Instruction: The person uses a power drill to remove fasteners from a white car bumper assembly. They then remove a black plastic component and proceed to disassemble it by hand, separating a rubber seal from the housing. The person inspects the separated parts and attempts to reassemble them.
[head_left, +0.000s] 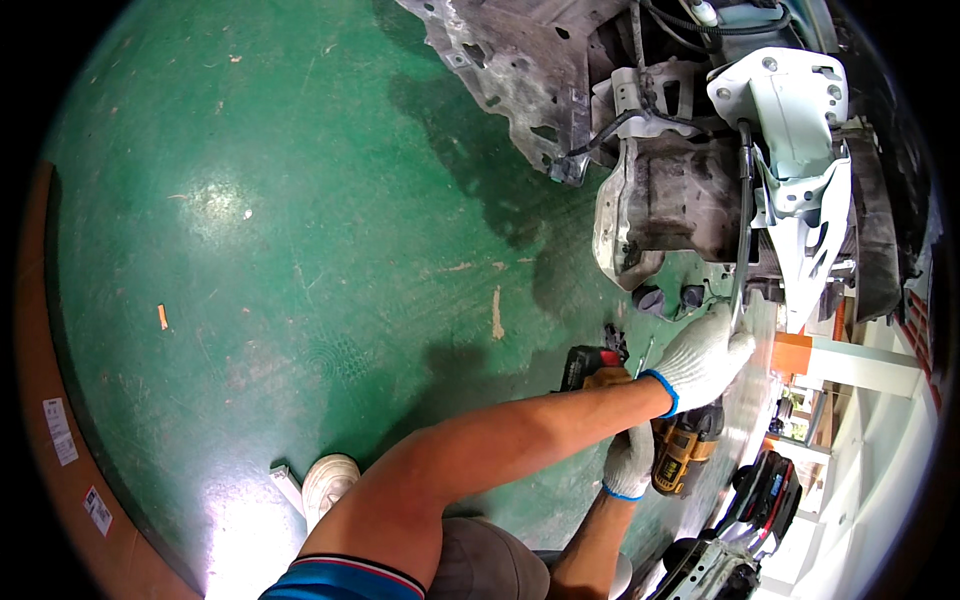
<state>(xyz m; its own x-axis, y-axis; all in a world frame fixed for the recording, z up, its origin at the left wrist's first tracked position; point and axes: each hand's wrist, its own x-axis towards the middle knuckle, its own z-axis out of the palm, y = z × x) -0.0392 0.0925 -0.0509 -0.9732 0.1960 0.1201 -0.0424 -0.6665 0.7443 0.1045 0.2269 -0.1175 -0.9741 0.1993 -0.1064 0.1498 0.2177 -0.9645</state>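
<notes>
My left hand (pixel 702 362), in a white knit glove with a blue cuff, reaches up to the lower end of a slim black-and-silver rod (pixel 743 235). Its fingers close round that end, beside a white metal bracket (pixel 800 120) on the car's front structure. Under my left forearm, my right hand (pixel 628 462), gloved the same way, grips a yellow-and-black cordless power tool (pixel 682 455). A black battery with a red patch (pixel 588 368) shows past the forearm. The forearm hides part of the tool's handle, so its bit end cannot be made out.
A dirty grey undertray (pixel 520 70) and a worn dark housing (pixel 685 195) overhang the green floor (pixel 330 240). Black connectors (pixel 650 298) dangle on wires below. A brown cardboard edge (pixel 60 400) curves along the left. Another red-and-black vehicle part (pixel 770 495) stands lower right.
</notes>
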